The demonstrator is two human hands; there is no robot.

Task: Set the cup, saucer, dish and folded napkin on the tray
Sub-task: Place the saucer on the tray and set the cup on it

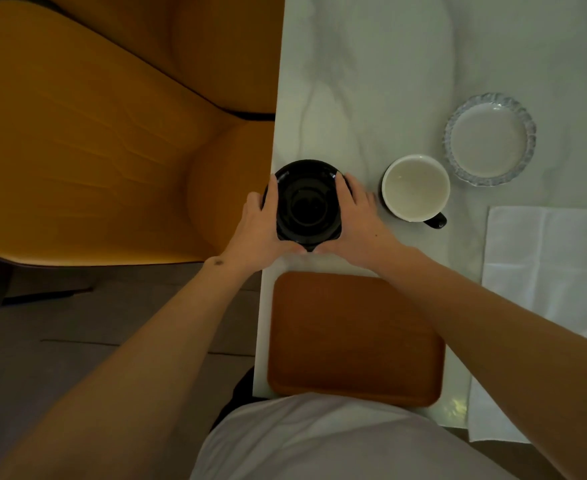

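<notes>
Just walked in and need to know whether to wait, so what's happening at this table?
A person is gripping the black saucer by its sides, left hand and right hand, just beyond the empty wooden tray. The cup, the glass dish and the white napkin still sit on the marble table, so nothing has been set on the tray.

Looks like a café or home dining corner, can't tell which. White marble-veined table (354,81) against a mustard-yellow upholstered armchair (112,150), grey plank floor (60,358) below. Tableware laid out for serving: wooden tray (354,334), black saucer (306,202), white-lined cup (415,187), scalloped glass dish (489,140), white napkin (548,265).
</notes>
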